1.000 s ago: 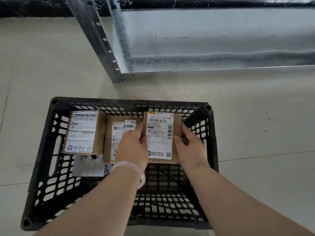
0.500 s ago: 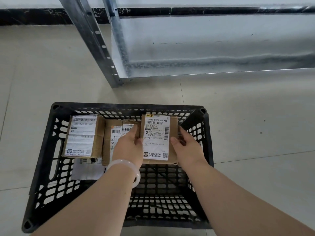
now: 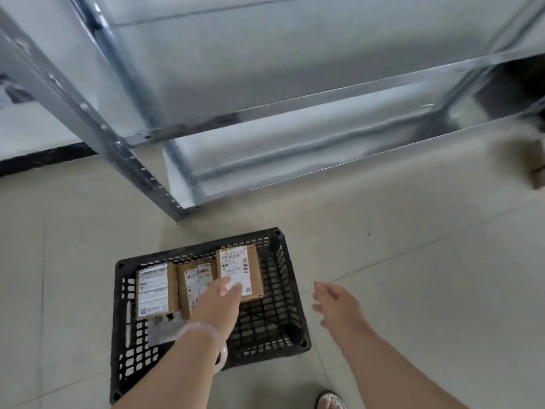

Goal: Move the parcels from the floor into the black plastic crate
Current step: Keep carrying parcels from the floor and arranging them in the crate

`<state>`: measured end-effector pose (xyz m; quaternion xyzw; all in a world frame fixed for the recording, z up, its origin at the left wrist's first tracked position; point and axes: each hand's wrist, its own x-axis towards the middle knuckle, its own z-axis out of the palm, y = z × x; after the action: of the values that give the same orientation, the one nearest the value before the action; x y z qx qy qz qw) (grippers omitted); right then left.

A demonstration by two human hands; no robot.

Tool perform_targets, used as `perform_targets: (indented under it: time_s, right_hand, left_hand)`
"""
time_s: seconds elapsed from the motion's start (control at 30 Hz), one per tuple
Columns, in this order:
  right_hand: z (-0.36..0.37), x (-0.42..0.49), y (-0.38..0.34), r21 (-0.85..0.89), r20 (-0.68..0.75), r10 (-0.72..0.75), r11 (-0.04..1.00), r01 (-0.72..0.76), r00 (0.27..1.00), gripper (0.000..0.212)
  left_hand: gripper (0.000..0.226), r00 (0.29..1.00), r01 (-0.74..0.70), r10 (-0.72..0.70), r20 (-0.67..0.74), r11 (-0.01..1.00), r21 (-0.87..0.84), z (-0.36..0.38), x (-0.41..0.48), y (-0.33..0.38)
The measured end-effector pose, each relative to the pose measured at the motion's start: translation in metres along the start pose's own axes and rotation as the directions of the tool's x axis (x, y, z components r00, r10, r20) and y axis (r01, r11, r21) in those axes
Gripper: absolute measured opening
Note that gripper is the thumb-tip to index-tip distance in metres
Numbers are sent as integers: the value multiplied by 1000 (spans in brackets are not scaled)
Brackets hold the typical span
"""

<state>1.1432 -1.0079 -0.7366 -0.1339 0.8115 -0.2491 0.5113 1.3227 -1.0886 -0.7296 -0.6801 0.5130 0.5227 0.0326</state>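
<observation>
The black plastic crate (image 3: 283, 314) stands on the tiled floor. Three brown cardboard parcels with white labels lie side by side at its far end: a left parcel (image 3: 154, 290), a middle parcel (image 3: 191, 286) and a right parcel (image 3: 244, 267). My left hand (image 3: 219, 302) hovers over the crate with straight fingers, its fingertips at the near edge of the right parcel. My right hand (image 3: 336, 304) is outside the crate to its right, above the floor, fingers spread and holding nothing. At the far right edge a blurred brown parcel (image 3: 528, 160) lies on the floor.
A metal shelving rack (image 3: 265, 119) rises just beyond the crate, its post (image 3: 153, 184) reaching the floor near the crate's far left. White paper (image 3: 165, 329) lies in the crate under the parcels. My sandalled foot (image 3: 330, 401) shows at the bottom edge.
Both hands have let go of the right parcel, which now lies in the crate. My right hand has drawn out to the right. The view has lifted and pulled back.
</observation>
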Motion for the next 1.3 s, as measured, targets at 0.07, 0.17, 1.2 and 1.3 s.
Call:
perform_targets:
  time_s: [0.07,0.17,1.2,1.3]
  right_hand:
    - [-40,-25,-5,57,-79,4,998,0,997,18]
    - [-107,-64,-14,134,-162,6,991,16,987,21]
    - [-747,-315,55,530,-577,200,829,177,791,32]
    - [-799,-292,52,532,-583,201,826,184,787,28]
  left_hand:
    - [43,999,-48,47,26,998,27,0,-32,38]
    - [43,993,-113,112,44,994,14,7,-86,100]
    - [15,676,-681,556,483,722,123,410,-482,579]
    - [23,676,-670,551,489,736,97,445,-478,622]
